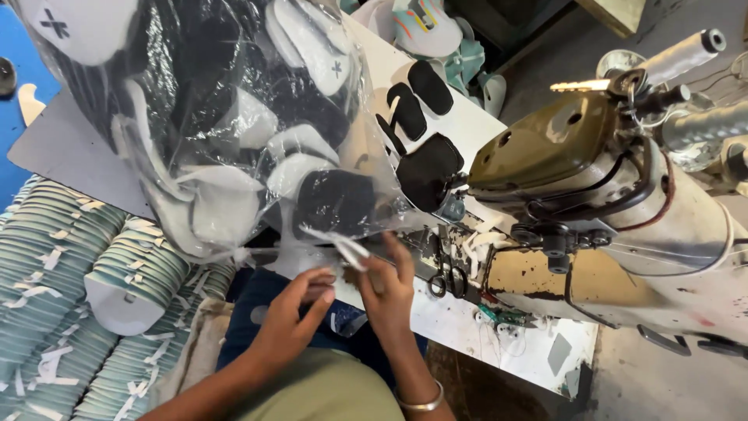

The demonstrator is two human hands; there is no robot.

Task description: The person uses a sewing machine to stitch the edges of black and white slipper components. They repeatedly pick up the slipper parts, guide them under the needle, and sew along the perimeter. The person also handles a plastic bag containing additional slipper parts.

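A big clear plastic bag (210, 117) stuffed with black and white cut shoe pieces fills the upper left of the head view. Both hands meet just under its lower edge. My left hand (292, 316) pinches a thin white piece (343, 248) with fingertips. My right hand (389, 288), with a metal bangle on the wrist, grips the same small bundle from the other side, a dark piece between the fingers. Black oval pieces (417, 101) lie on the white table (467, 335) beyond the bag.
An old olive and cream sewing machine (615, 210) stands at right, with thread spools on top. Black scissors (448, 277) lie on the table by its base. Stacks of pale green and white cut pieces (70, 273) fill the lower left. Coloured pieces lie at the top.
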